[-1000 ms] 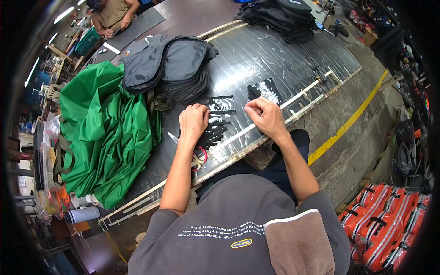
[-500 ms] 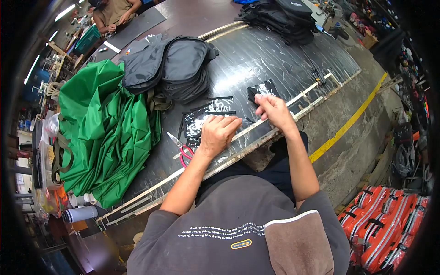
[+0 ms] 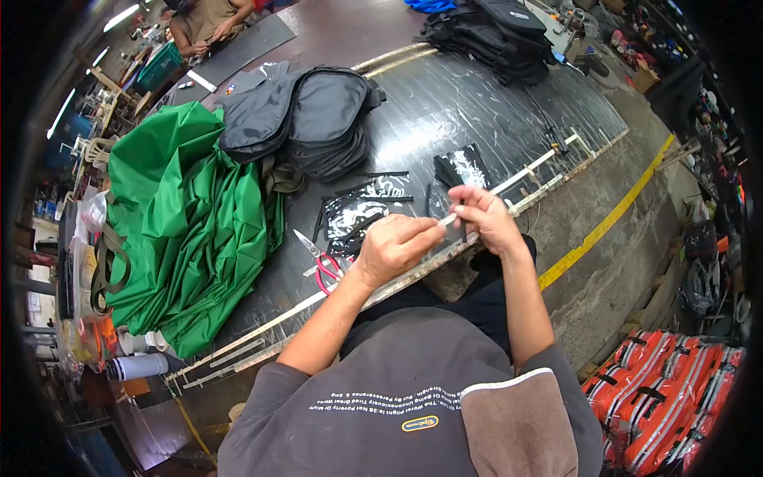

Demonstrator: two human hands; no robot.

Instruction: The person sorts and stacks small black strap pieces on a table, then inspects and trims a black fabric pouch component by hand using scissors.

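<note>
My left hand [image 3: 400,248] is closed, its fingertips pinched towards my right hand. Thumb and fingers of my right hand [image 3: 489,221] are pinched on a thin black strip [image 3: 464,232] that hangs below them. A small pale bit [image 3: 449,220] shows where the two hands meet; its kind is unclear. Behind my left hand lie clear plastic pieces with black edging [image 3: 381,189]. Another pile of black-edged clear plastic pieces [image 3: 467,165] rests beyond my right hand. Scissors with pinkish-red handles [image 3: 321,262] lie left of my left hand, blades partly apart.
A heap of green fabric [image 3: 191,230] covers the table's left side. Stacked dark bag panels [image 3: 322,119] and black backpacks [image 3: 501,40] stand farther back. Another person [image 3: 208,30] works at the far left. Red-orange bags [image 3: 660,397] are piled on the floor at right.
My right hand has come down from the far plastic pile, bringing a thin black strip. My left hand has moved right and nearer me, off the plastic pieces, and the fingertips now meet.
</note>
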